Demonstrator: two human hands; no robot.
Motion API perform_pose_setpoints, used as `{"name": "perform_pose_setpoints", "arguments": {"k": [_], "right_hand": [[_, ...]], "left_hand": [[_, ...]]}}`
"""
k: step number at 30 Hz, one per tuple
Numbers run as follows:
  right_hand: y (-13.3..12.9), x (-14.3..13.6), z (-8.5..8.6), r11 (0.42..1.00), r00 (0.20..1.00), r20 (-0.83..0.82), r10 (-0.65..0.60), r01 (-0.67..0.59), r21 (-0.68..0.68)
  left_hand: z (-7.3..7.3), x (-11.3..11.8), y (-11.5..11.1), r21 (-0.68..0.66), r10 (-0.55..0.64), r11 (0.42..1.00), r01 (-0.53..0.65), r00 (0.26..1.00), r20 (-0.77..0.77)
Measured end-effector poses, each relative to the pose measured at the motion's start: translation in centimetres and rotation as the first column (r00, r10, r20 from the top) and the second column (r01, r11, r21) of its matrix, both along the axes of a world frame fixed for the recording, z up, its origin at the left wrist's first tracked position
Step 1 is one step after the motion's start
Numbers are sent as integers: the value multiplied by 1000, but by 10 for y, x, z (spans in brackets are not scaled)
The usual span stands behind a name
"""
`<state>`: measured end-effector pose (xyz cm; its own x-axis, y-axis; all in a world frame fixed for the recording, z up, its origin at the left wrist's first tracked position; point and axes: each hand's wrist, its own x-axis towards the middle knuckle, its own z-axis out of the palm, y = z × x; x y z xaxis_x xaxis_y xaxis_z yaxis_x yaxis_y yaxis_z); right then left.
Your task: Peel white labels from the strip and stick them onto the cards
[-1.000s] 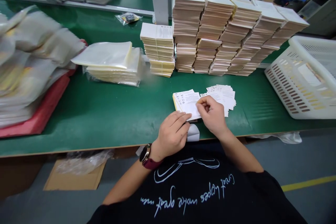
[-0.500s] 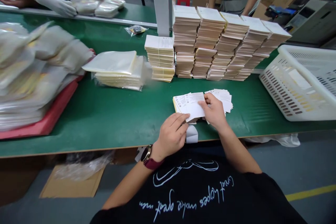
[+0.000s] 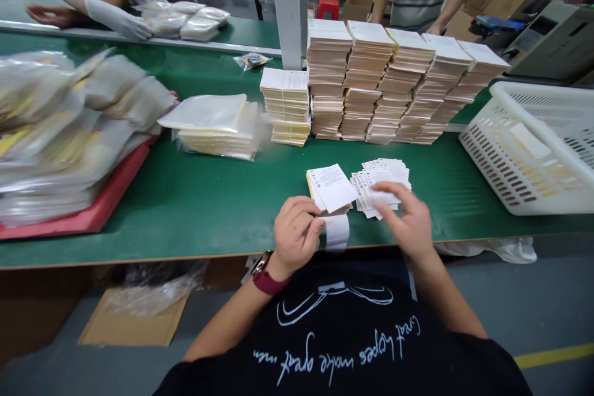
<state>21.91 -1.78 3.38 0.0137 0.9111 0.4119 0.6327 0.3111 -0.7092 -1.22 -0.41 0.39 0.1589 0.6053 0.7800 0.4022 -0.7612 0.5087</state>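
A small stack of printed white cards (image 3: 331,187) lies on the green table. My left hand (image 3: 299,232) is at its near left corner, fingers curled, with thumb and forefinger together beside a roll of white labels (image 3: 336,232); what they pinch is too small to make out. To the right of the stack, loose cards (image 3: 385,173) are spread in an overlapping pile. Over that pile's near side is my right hand (image 3: 408,216), thumb and fingers apart, with nothing visible between them.
Tall card stacks (image 3: 366,80) stand along the back. Clear bags (image 3: 211,124) lie left of them, near filled bags on a red tray (image 3: 93,216). A white basket (image 3: 524,161) is at right. Two people are across the table, one with a gloved hand (image 3: 118,17).
My right hand has let go of the card on the stack and moved right, over the loose cards. My left hand has shifted slightly left, and more of the label roll shows. The view has shifted slightly.
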Motion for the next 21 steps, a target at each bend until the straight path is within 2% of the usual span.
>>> {"name": "perform_pose_setpoints", "arguments": {"k": [1, 3, 5, 7, 11, 14, 16, 19, 21], "right_hand": [[-7, -12, 3, 989, 987, -79, 139, -142, -33], [-17, -30, 4, 958, 943, -186, 275, -285, -26], [-19, -39, 2, 955, 916, -288, 278, -296, -19], [-17, -40, -2, 955, 890, -386, 244, -290, -67], [-14, -34, -7, 938, 853, -471, 225, -321, -133], [-15, -34, -6, 933, 852, -467, 236, -333, -136], [-12, -35, -3, 937, 870, -425, 250, -329, -121], [3, -34, 9, 938, 901, -283, 329, -347, -15], [18, -33, 22, 917, 905, -147, 399, -391, 86]], "left_hand": [[2, 2, -1, -9, 11, 1000, -10, 1000, 13], [5, 4, -3, -15, 12, 1000, -12, 1000, 19], [8, 6, -5, -11, 1, 1000, -1, 1000, -5], [11, 6, -7, -4, 9, 1000, -9, 998, -58], [16, 4, -10, 114, 120, 989, -97, 968, -222], [20, 4, -12, 222, 100, 975, -24, 937, -336], [23, 5, -9, 227, 41, 973, 41, 938, -344], [33, 7, 7, 267, -17, 958, 105, 950, -312], [45, 7, 24, 319, -48, 935, 152, 949, -312]]}}
